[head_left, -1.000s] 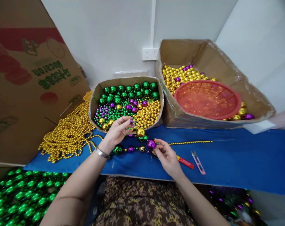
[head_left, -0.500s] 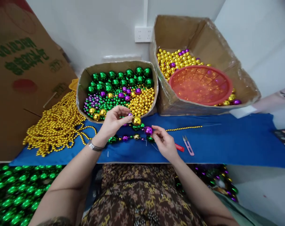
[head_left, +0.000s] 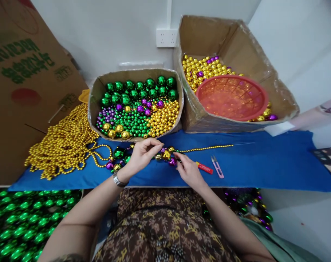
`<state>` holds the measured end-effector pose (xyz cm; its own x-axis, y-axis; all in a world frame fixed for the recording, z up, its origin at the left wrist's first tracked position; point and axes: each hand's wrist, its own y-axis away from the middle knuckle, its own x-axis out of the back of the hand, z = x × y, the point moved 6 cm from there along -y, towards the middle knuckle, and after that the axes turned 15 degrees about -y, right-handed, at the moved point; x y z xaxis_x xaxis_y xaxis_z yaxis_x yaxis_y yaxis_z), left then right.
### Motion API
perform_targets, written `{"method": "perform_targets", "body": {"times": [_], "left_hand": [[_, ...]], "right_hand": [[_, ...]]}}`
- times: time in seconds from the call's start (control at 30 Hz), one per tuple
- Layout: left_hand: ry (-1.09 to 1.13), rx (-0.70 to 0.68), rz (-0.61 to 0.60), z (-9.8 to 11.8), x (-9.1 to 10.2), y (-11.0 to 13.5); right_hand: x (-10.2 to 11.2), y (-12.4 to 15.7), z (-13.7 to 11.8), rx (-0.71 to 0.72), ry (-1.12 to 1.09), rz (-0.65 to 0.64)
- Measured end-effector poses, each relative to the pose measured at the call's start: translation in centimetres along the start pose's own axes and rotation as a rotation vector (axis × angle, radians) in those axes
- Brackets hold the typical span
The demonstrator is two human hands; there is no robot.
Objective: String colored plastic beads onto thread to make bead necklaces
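Observation:
A bead strand (head_left: 166, 155) of gold, purple and green balls lies on the blue cloth in front of me. My left hand (head_left: 143, 154) is above it, thumb and fingertips pinched together; what they hold, if anything, is too small to make out. My right hand (head_left: 189, 170) has its fingertips closed at the strand's right end, by a purple ball (head_left: 172, 161). More large beads, among them a green ball (head_left: 118, 153), show left of my left hand, which partly hides the strand. A thin gold bead string (head_left: 206, 148) runs off to the right, ending in a pale thread.
Behind my hands stands a cardboard box (head_left: 92, 120) of sorted loose beads. A taller box (head_left: 198, 122) holds gold beads and a red basket (head_left: 263, 103). Gold bead chains (head_left: 61, 142) heap up at left. Pink snips (head_left: 217, 167) and a red tool (head_left: 205, 168) lie at right.
The bead strand, held up before, now lies lower on the cloth. My left hand has moved down and right, its fingers pinched near the strand. My right hand stays close to the purple ball.

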<state>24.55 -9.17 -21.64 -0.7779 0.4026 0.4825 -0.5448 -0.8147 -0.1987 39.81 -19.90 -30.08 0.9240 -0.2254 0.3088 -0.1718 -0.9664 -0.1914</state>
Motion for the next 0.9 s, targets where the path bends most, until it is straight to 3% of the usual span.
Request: {"method": "perform_targets", "body": {"times": [0.13,0.27,0.43,0.6,0.73,0.8,0.9], "left_hand": [[-0.11,-0.106,0.008,1.2,-0.4,0.2],[-0.122,-0.153,-0.017,2.2,-1.2,0.2],[-0.044,-0.137,0.057,3.1,-0.5,0.1],[0.125,-0.065,0.176,2.9,0.7,-0.2],[0.214,-0.073,0.219,3.0,0.8,-0.3],[0.282,-0.088,0.178,2.6,0.4,-0.4],[0.294,-0.159,-0.091,1.4,-1.5,-0.3]], "right_hand": [[1.4,-0.7,-3.3,0.118,0.039,0.068],[-0.2,-1.5,-5.2,0.205,-0.017,0.025],[-2.3,-1.8,-3.4,0.242,-0.055,-0.046],[-1.8,-1.8,-2.7,0.196,-0.098,-0.004],[-1.4,-2.0,-3.2,0.073,-0.205,-0.008],[-1.1,-2.2,-3.7,0.008,-0.269,-0.021],[0.2,-2.6,-5.5,-0.02,-0.346,-0.02]]}}
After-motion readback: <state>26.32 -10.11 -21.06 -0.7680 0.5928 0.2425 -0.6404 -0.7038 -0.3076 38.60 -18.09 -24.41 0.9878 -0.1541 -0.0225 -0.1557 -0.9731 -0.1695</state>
